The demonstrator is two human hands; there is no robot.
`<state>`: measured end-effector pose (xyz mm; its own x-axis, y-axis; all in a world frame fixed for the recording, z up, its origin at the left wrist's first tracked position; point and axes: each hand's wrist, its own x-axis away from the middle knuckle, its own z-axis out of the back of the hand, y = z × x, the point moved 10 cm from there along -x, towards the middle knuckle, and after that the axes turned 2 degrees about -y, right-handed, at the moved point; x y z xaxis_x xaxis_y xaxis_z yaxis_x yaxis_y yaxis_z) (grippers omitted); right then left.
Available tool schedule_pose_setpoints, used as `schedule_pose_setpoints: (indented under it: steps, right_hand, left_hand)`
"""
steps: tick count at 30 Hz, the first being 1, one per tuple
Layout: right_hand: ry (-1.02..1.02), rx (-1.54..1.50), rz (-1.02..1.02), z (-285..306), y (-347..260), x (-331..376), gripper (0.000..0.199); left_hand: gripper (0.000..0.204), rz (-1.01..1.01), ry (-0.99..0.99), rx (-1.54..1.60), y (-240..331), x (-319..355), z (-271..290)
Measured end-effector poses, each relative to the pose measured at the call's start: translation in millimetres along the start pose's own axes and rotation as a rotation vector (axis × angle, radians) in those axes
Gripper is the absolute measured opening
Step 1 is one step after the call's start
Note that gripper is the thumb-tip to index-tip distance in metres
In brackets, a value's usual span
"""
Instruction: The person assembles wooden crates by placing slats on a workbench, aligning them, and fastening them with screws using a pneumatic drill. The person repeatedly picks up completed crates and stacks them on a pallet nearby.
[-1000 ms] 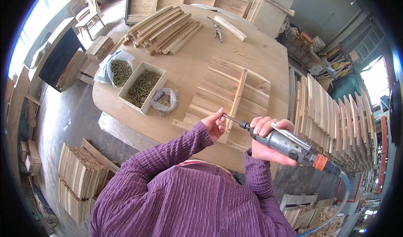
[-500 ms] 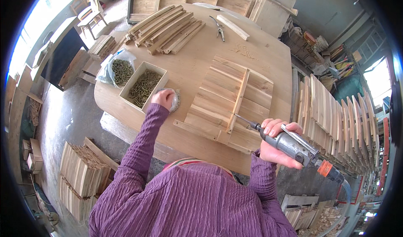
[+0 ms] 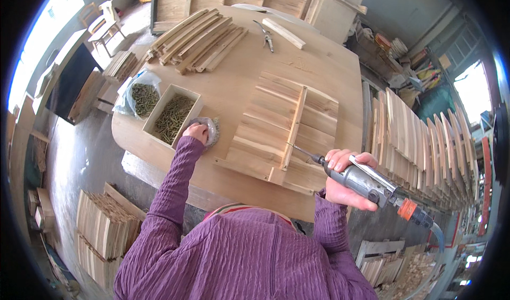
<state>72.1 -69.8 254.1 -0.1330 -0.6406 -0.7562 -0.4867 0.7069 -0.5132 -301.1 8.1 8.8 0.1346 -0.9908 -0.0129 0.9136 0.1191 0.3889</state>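
Note:
My right hand [image 3: 348,182] is wrapped round a grey metal air screwdriver [image 3: 361,183] with an orange hose fitting. Its long thin bit points left, over the wooden panel [image 3: 265,124], close to the narrow batten [image 3: 295,127] lying across the slats. Beside the box of screws, my left hand [image 3: 196,132] is curled with its fingers down in a small clear plastic container [image 3: 212,132]. Its fingertips and whatever they pinch are hidden. An open box [image 3: 155,115] full of brass-coloured screws [image 3: 174,118] stands just past that hand, next to a plastic bag [image 3: 124,102] of similar screws.
Curved wooden strips [image 3: 199,37] lie piled at the table's far left. Pliers [image 3: 267,37] and a loose wooden bar [image 3: 284,32] rest at the far side. Panels [image 3: 419,140] stand in a row on the right. Stacked boards [image 3: 106,223] sit on the floor at lower left.
My left hand has tipped its fingers down into the clear container, which shows more now. My right hand keeps its grip on the screwdriver. The whole view has shifted slightly.

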Motion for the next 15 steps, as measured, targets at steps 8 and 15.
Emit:
schedule_pose_setpoints:
  steps: [8,15]
  right_hand:
    - [0.064,0.110,-0.021,17.8,-1.0,-0.3,0.089]
    - [0.044,0.043,0.018,35.3,2.2,-5.8,0.090]
  left_hand:
    - [0.019,-0.073,0.154,0.151,-3.0,5.5,16.6]
    - [0.019,0.172,0.199,0.928,0.2,-1.2,26.0]
